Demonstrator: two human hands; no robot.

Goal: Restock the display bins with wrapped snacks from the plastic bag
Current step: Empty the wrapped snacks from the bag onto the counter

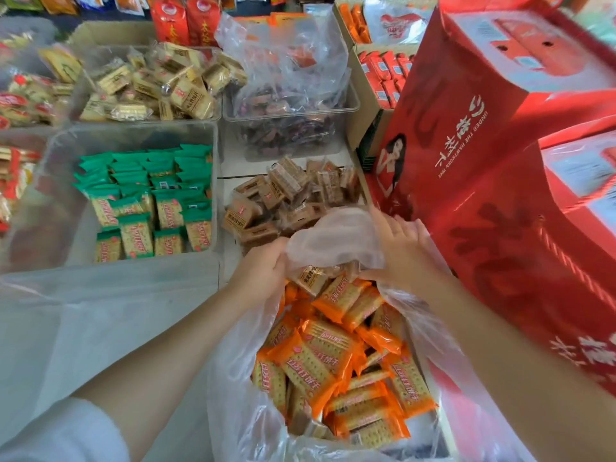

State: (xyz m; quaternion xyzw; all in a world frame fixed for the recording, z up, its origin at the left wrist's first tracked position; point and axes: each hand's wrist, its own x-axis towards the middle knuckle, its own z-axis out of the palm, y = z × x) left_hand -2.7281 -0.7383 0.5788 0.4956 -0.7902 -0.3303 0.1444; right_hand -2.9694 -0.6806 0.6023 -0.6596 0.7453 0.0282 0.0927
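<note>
Both hands are at the far rim of the plastic bag (233, 378). The left hand (263, 268) has its fingers curled tight around a bunch of the bag's edge, and the right hand (405, 251) is pinching the same rim just beside the red gift boxes (500, 128). Bag's wide open and stuffed with orange cracker packs (330, 358), sitting right at the near edge of the display. Just past the hands is a pile of brown snack packs (283, 201). To the left there's a clear bin (50, 195) of green cracker packs (150, 198), and behind that another one with pale yellow packs (160, 81). A bin (350, 105) of dark purple sweets sits further back, a loose clear bag slumped over it.
</note>
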